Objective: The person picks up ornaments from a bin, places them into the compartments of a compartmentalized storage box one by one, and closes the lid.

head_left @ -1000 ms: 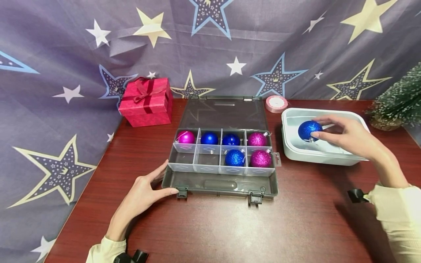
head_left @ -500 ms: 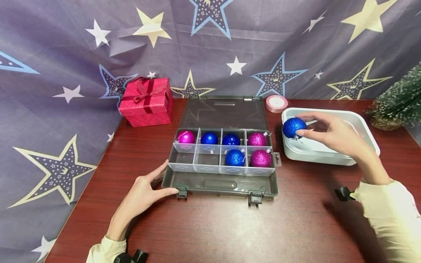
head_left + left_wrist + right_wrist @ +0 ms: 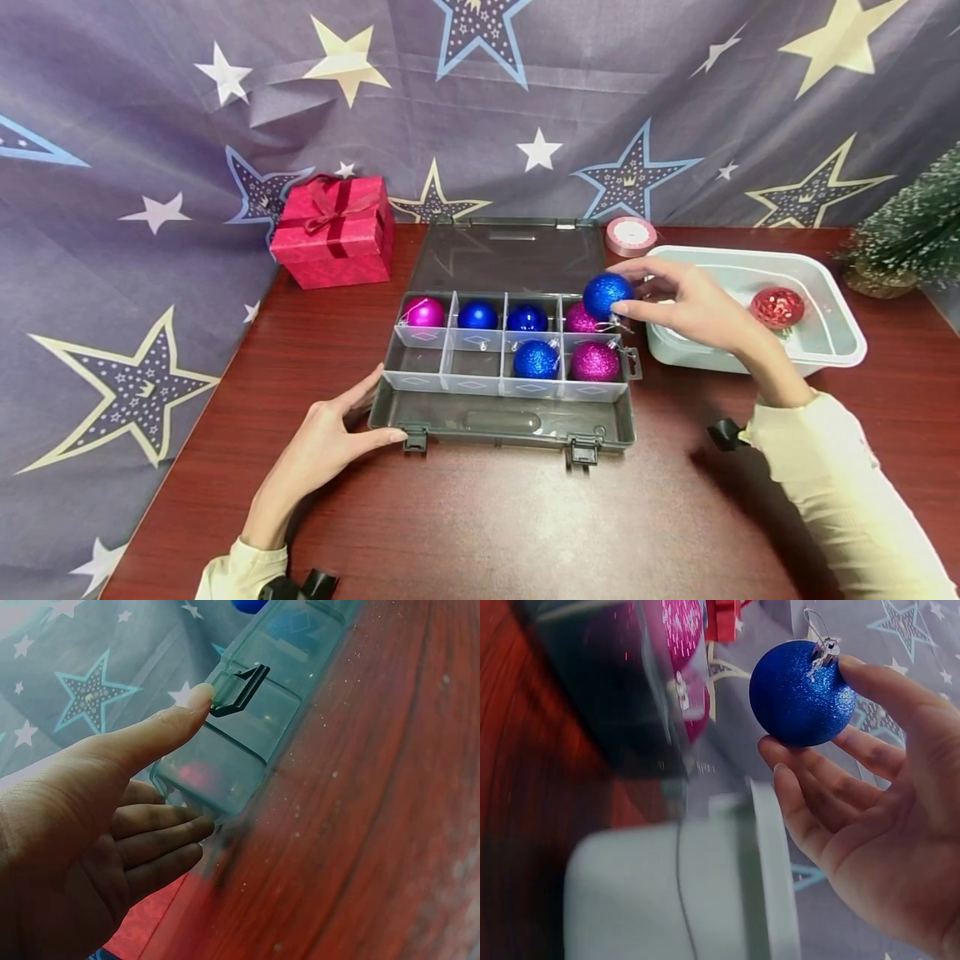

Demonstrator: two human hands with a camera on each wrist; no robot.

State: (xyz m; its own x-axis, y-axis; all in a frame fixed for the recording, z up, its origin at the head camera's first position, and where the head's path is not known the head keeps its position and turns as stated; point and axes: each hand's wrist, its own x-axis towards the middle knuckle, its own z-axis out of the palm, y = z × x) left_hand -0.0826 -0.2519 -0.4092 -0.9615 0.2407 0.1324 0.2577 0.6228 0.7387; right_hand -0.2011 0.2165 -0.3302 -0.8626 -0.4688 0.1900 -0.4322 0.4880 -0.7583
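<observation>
My right hand [image 3: 686,304] pinches a glittery blue bauble [image 3: 607,295] between thumb and fingers, over the back right of a divided box [image 3: 501,422]. In the right wrist view the bauble [image 3: 802,694] shows its silver cap and hanging loop. Behind it in the head view, a glittery magenta bauble [image 3: 579,318] is partly hidden. The box holds more blue and pink baubles, including another glittery blue bauble [image 3: 536,361]. My left hand [image 3: 330,437] rests at the box's front left corner, thumb by the latch [image 3: 244,694], fingers straight along the side.
A white tub [image 3: 757,360] stands right of the box, with a red bauble [image 3: 777,308] in it. Behind are a ribbon roll [image 3: 631,237] and the raised box lid [image 3: 513,258]. A red gift box [image 3: 333,233] stands back left, a small frosted tree [image 3: 911,221] far right.
My right hand has carried the glittery blue bauble leftward out of the white tub to above the box's right end. The red bauble in the tub has come into view. My left hand stays put.
</observation>
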